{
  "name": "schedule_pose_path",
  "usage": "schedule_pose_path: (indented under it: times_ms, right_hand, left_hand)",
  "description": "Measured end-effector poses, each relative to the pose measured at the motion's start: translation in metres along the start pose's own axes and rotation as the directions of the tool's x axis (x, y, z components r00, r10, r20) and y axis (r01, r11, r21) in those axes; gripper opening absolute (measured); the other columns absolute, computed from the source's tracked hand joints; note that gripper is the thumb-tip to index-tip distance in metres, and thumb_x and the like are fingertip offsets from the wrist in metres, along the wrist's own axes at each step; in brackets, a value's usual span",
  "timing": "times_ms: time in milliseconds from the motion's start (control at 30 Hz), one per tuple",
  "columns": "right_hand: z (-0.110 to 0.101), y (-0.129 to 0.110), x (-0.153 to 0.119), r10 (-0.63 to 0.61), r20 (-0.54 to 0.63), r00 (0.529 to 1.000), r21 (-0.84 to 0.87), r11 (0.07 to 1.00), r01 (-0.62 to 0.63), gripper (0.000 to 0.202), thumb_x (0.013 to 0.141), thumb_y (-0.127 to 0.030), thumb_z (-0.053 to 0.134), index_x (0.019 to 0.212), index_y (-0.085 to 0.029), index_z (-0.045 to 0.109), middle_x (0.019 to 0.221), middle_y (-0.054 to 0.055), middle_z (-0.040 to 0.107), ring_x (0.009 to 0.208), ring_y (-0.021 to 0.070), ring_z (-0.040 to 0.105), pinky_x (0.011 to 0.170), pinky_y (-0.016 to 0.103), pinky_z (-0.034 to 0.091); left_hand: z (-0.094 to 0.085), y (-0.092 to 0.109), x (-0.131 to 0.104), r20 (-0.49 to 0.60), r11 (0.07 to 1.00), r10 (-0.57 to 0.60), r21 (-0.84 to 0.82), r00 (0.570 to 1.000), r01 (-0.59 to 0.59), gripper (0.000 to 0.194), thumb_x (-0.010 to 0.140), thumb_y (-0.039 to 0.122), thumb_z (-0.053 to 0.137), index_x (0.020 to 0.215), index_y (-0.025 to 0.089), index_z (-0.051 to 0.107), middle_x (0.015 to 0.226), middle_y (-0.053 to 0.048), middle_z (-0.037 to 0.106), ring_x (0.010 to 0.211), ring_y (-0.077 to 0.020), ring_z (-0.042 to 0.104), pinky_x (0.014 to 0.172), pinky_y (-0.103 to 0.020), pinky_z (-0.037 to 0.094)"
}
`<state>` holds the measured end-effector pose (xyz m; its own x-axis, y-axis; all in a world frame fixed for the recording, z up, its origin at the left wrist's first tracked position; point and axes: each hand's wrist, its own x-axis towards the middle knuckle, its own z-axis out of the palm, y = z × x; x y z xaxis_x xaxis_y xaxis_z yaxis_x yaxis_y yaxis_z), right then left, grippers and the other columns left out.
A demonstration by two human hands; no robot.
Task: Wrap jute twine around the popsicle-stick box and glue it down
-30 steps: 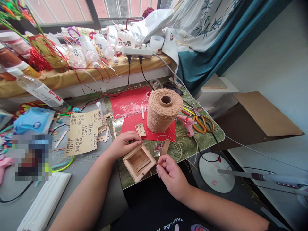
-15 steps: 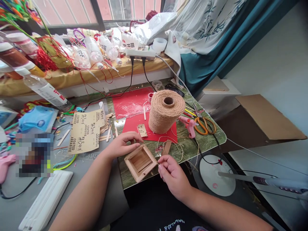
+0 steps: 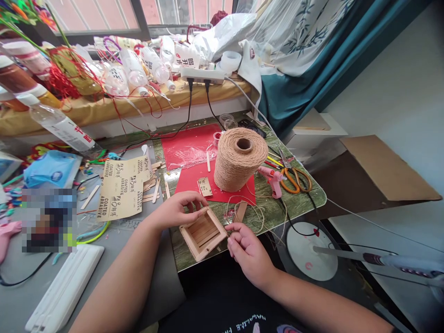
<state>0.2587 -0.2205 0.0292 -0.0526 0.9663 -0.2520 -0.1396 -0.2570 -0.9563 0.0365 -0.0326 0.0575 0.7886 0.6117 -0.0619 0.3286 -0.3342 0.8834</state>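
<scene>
A small open wooden box (image 3: 204, 235) made of sticks is tilted near the front edge of the green table. My left hand (image 3: 183, 209) grips its upper left rim, thumb and fingers on the wood. At the box's right corner, my right hand (image 3: 241, 243) is closed in a pinch with the fingertips against the edge; a thin strand seems to be there, too small to make out. Behind the hands stands a large spool of twine (image 3: 239, 159), and loose twine (image 3: 258, 212) curls on the table to its right.
A pink glue gun (image 3: 274, 179) and orange-handled scissors (image 3: 294, 178) lie right of the spool. Sandpaper (image 3: 122, 187) and wooden sticks (image 3: 156, 189) are on the left. Red sheets (image 3: 187, 178) lie behind the box. A power strip (image 3: 203, 75) sits on the sill.
My left hand's fingers have curled slightly further over the box rim. The box and right hand have barely moved, and the view has shifted a little.
</scene>
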Motion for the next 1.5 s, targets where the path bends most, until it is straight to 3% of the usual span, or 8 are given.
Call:
schedule_pose_path:
  times_ms: [633, 1033, 1200, 1267, 1367, 1433, 1500]
  right_hand:
    - [0.0, -0.006, -0.005, -0.002, -0.006, 1.0, -0.004, 1.0, 0.002, 0.026, 0.104, -0.04, 0.055, 0.122, -0.023, 0.049, 0.069, -0.008, 0.047, 0.06, 0.013, 0.039, 0.061, 0.028, 0.033]
    - [-0.001, 0.003, 0.003, 0.019, 0.005, 1.0, -0.014, 1.0, -0.019, 0.03, 0.1, -0.046, 0.061, 0.116, -0.023, 0.051, 0.071, -0.006, 0.052, 0.066, 0.0144, 0.049, 0.067, 0.03, 0.04]
    - [-0.001, 0.005, 0.007, 0.029, 0.014, 0.999, 0.016, 0.999, -0.029, 0.034, 0.098, -0.049, 0.063, 0.116, -0.023, 0.051, 0.071, -0.007, 0.052, 0.066, 0.0144, 0.052, 0.07, 0.03, 0.042]
    - [-0.001, 0.006, 0.007, 0.026, 0.02, 0.999, 0.015, 1.0, -0.026, 0.035, 0.098, -0.05, 0.064, 0.115, -0.022, 0.052, 0.07, -0.007, 0.052, 0.066, 0.0142, 0.052, 0.07, 0.03, 0.043]
    - [-0.002, 0.009, 0.008, 0.013, 0.028, 1.0, 0.027, 1.0, -0.014, 0.035, 0.098, -0.05, 0.065, 0.115, -0.022, 0.052, 0.071, -0.007, 0.052, 0.066, 0.014, 0.052, 0.069, 0.03, 0.043]
    - [-0.004, 0.011, 0.009, 0.005, 0.039, 0.999, 0.042, 0.999, -0.006, 0.035, 0.097, -0.05, 0.066, 0.115, -0.023, 0.053, 0.071, -0.007, 0.053, 0.066, 0.0138, 0.052, 0.068, 0.029, 0.042]
    - [-0.005, 0.014, 0.009, -0.002, 0.053, 0.999, 0.051, 0.999, -0.001, 0.035, 0.097, -0.05, 0.066, 0.115, -0.023, 0.054, 0.07, -0.007, 0.053, 0.065, 0.0137, 0.052, 0.066, 0.028, 0.041]
  left_hand:
    - [0.005, 0.002, 0.002, -0.028, 0.999, 0.017, 0.04, 0.999, -0.016, 0.018, 0.095, 0.034, 0.066, 0.108, 0.022, 0.068, 0.098, -0.002, 0.068, 0.069, -0.0101, 0.058, 0.065, -0.024, 0.052]
    - [0.007, -0.001, 0.001, -0.013, 1.0, 0.003, 0.031, 1.0, -0.002, 0.019, 0.094, 0.035, 0.067, 0.108, 0.022, 0.069, 0.098, -0.003, 0.07, 0.07, -0.0109, 0.057, 0.066, -0.025, 0.051]
    - [0.01, -0.007, 0.003, -0.044, 0.993, -0.016, -0.119, 0.999, 0.011, 0.051, 0.095, 0.035, 0.068, 0.141, 0.024, 0.048, 0.108, -0.006, 0.072, 0.081, -0.0133, 0.064, 0.076, -0.029, 0.056]
    - [0.008, -0.003, 0.002, -0.031, 0.992, -0.015, -0.125, 0.999, 0.011, 0.054, 0.095, 0.036, 0.068, 0.143, 0.023, 0.046, 0.112, -0.008, 0.071, 0.085, -0.0145, 0.066, 0.078, -0.031, 0.058]
    - [0.006, 0.019, -0.005, -0.096, 0.996, -0.023, 0.083, 0.995, 0.031, 0.047, 0.095, 0.04, 0.069, 0.136, 0.024, 0.053, 0.12, -0.01, 0.07, 0.088, -0.0174, 0.068, 0.08, -0.035, 0.059]
    - [0.009, 0.041, -0.014, -0.175, 0.948, 0.023, 0.316, 0.984, 0.034, 0.041, 0.096, 0.037, 0.067, 0.133, 0.024, 0.056, 0.124, -0.01, 0.068, 0.101, -0.0224, 0.068, 0.09, -0.041, 0.058]
    - [0.016, 0.06, -0.024, -0.175, 0.881, 0.098, 0.473, 0.98, -0.004, 0.033, 0.099, 0.028, 0.06, 0.131, 0.025, 0.057, 0.128, -0.011, 0.067, 0.116, -0.0262, 0.064, 0.1, -0.046, 0.053]
